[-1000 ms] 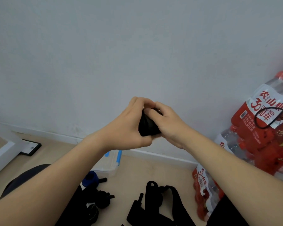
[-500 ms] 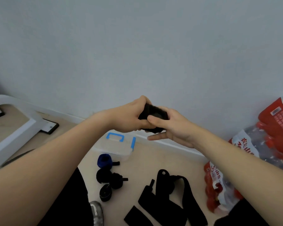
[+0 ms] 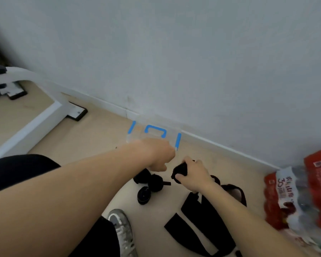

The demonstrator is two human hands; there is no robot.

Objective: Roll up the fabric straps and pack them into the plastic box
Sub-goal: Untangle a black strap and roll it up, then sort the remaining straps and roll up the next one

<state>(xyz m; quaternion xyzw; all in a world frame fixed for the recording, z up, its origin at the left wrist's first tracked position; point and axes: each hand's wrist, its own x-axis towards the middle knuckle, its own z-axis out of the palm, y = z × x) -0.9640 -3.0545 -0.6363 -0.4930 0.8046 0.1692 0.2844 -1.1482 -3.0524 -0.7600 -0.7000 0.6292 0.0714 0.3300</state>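
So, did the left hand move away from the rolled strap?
Yes. The left hand let go and now sits nearer the plastic box; the right hand holds the rolled strap alone.

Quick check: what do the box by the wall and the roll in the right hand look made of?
Box: clear plastic, glossy; floor shows through, blue latches and handle. Roll in the right hand: black matte fabric, seemingly soft; the frame is blurred, weave unreadable.

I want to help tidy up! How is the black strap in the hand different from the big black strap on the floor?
The rolled strap is wound into a small bundle; the loose strap lies spread out flat. The rolled strap is gripped in the right hand; the loose strap rests untouched on the floor. Both are black fabric.
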